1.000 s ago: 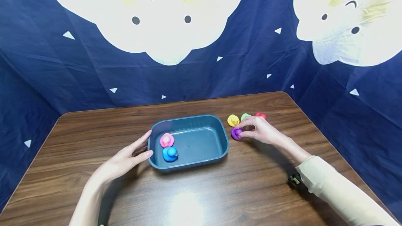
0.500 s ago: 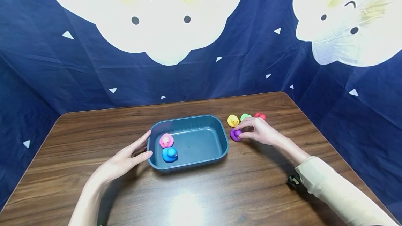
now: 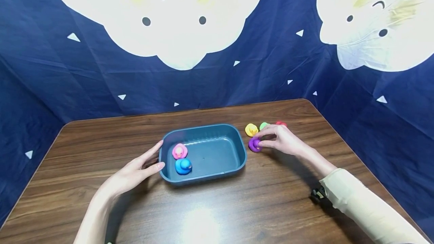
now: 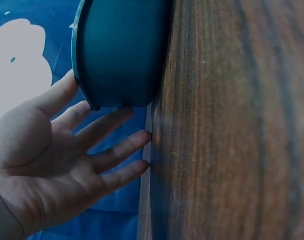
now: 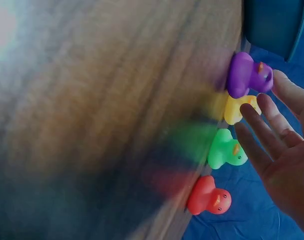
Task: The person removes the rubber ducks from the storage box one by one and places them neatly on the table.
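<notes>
In the head view, my left hand (image 3: 130, 172) touches the left end of a blue plastic tub (image 3: 203, 178). Its thumb and index fingertips lie at the rim, and in the left wrist view the other fingers (image 4: 116, 177) spread fairly straight below. A pink rubber duck (image 3: 180, 151) and a blue rubber duck (image 3: 183, 166) sit in the tub's left part. To the right of the tub, my right hand (image 3: 283, 140) pinches the head of a purple rubber duck (image 5: 240, 75) between thumb and index finger. That duck stands on the table.
Behind the right hand stand a yellow rubber duck (image 3: 251, 130), a green rubber duck (image 5: 223, 149) and a red rubber duck (image 5: 207, 196). The wooden table (image 3: 237, 210) ends at a blue cloth backdrop (image 3: 210, 86) with white cloud faces.
The right hand shifts only very slightly at the purple rubber duck. The left hand, the tub and the other ducks keep their places.
</notes>
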The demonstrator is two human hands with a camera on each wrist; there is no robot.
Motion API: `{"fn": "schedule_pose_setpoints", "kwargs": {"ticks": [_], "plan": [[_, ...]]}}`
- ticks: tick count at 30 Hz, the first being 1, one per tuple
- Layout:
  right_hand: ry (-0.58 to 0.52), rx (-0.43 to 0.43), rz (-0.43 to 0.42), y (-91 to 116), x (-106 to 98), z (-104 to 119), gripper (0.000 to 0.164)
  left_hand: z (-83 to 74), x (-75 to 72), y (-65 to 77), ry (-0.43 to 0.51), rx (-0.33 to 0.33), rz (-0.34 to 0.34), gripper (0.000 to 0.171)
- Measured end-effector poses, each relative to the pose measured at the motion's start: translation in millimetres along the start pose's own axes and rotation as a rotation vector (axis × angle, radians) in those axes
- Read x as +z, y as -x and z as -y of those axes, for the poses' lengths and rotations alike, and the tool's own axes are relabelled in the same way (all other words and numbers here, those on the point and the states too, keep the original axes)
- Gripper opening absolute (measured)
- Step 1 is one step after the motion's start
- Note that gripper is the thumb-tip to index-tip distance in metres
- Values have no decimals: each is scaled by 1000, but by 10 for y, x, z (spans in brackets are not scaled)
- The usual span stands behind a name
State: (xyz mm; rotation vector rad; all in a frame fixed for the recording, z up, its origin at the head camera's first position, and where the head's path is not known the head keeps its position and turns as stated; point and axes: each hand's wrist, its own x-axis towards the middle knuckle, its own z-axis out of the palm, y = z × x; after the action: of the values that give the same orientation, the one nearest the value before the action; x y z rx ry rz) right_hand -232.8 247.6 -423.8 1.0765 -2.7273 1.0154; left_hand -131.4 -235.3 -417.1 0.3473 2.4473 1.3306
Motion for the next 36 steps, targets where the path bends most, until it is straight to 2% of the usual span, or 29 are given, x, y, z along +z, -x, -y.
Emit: {"fn": "schedule_pose_setpoints", "kwargs": {"ticks": [7,15,21,36], "plan": [[4,58,-158,-26,-59,50,19,0,3,-4,-1,-3,-3,76],[-24,45,-285,-68,-26,122,24,10,9,-5,4,-2,-1,75],[-74,8,-304,-144,23,218,30,5,3,-6,3,-2,3,76],[-181,-119,-262,-490,267,558,26,5,-3,-10,-3,-13,4,76]]}}
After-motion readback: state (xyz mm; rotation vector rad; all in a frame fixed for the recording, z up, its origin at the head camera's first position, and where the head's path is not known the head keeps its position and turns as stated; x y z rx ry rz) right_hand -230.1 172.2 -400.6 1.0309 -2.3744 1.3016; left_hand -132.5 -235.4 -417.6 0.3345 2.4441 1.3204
